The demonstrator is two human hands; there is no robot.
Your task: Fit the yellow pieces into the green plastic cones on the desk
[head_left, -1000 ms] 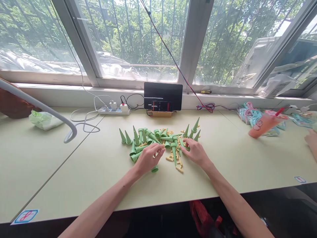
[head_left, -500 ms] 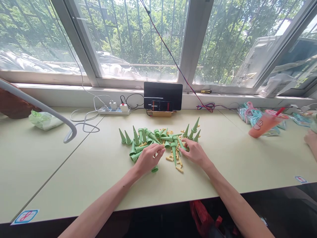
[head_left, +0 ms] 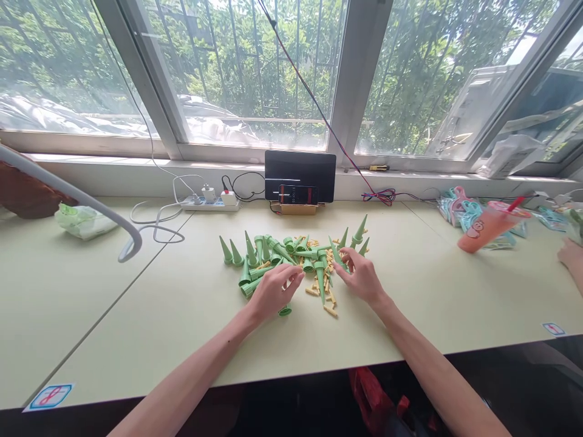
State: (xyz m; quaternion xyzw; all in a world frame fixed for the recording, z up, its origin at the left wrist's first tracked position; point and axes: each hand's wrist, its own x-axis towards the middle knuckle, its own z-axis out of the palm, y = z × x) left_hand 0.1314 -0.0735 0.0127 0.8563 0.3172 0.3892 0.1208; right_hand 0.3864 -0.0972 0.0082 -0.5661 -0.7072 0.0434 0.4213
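Several green plastic plant-watering spikes (head_left: 262, 273), pointed cones with ribbed collars, lie heaped in the middle of the table. Among them and to the right are scattered small pale-yellow pegs (head_left: 327, 285). My left hand (head_left: 276, 288) rests at the front of the heap, thumb and fingertips pinched together; what is between them is too small to make out. In my right hand (head_left: 362, 274), a green spike (head_left: 336, 252) is held near its collar, tip pointing up and leaning left. Behind that hand, several spikes (head_left: 359, 232) stand upright.
At the back, a phone (head_left: 298, 195) leans before a dark tablet (head_left: 300, 167). A power strip (head_left: 212, 205) with cables lies left of them. An orange drink cup (head_left: 485, 230) tilts on packaged items at right, near another person's hand (head_left: 571, 261). A grey bent arm (head_left: 91, 209) crosses the left side.
My right hand has tilted the green spike from lying low to standing nearly upright, and has shifted slightly right. My left hand has stayed in place.
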